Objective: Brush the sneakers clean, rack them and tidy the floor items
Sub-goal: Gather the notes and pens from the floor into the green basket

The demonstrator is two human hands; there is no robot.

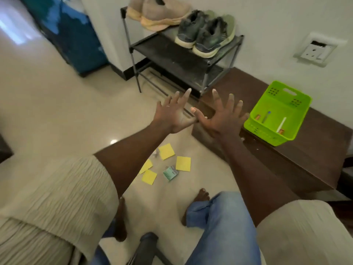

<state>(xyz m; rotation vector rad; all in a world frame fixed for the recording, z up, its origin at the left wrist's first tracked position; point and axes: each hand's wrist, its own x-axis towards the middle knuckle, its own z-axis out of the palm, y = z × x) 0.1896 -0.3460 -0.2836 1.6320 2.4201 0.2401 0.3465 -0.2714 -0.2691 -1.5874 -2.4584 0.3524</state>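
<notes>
The pale glossy floor (57, 115) fills most of the view, and the person sits over it with both arms stretched toward twelve o'clock, cream ribbed sleeves (55, 197) pushed to the elbows and blue jeans (223, 230) over the knees, bare toes showing at six o'clock. A dark brown low counter (282, 161) runs along the white wall from centre toward four o'clock. At twelve o'clock a black metal shoe rack (177, 54) stands against the wall; on its top shelf sit a beige pair of sneakers (160, 14) at the left and, just beside them to the right, a grey-green pair of sneakers (206, 33) with pale soles, heels toward the camera. A blue cabinet-like object (72, 35) stands at ten o'clock, blurred. On the counter at three o'clock rests a lime green basket (298, 104), tilted, holding what look like pens and small batteries. The left hand (173, 115) and the right hand (221, 117) hover side by side at centre, palms down, fingers spread wide, gripping nothing; their thumbs nearly meet. On the floor under the forearms, toward six o'clock of the hands, lie four yellow sticky notes (183, 163), scattered close together, and among them a small teal packet (170, 173). A white wall socket (317, 50) sits at two o'clock.
</notes>
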